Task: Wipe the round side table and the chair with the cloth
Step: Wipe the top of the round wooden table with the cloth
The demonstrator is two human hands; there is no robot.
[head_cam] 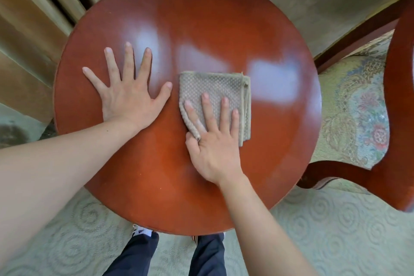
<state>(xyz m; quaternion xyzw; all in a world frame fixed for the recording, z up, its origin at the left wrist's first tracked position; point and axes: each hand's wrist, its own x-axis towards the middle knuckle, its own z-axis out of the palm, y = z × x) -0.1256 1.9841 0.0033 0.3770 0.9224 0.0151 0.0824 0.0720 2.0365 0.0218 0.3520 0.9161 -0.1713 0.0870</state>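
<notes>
A glossy, red-brown wooden surface [201, 18] carries a waffle-textured beige cloth [212, 89]; the chair [358, 107] pairs polished wood with woven floral upholstery.

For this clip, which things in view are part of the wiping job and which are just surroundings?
Part of the job:
cloth, folded, under the right hand
round side table
chair
left hand, flat on the tabletop

Surroundings:
curtains
patterned carpet
</notes>
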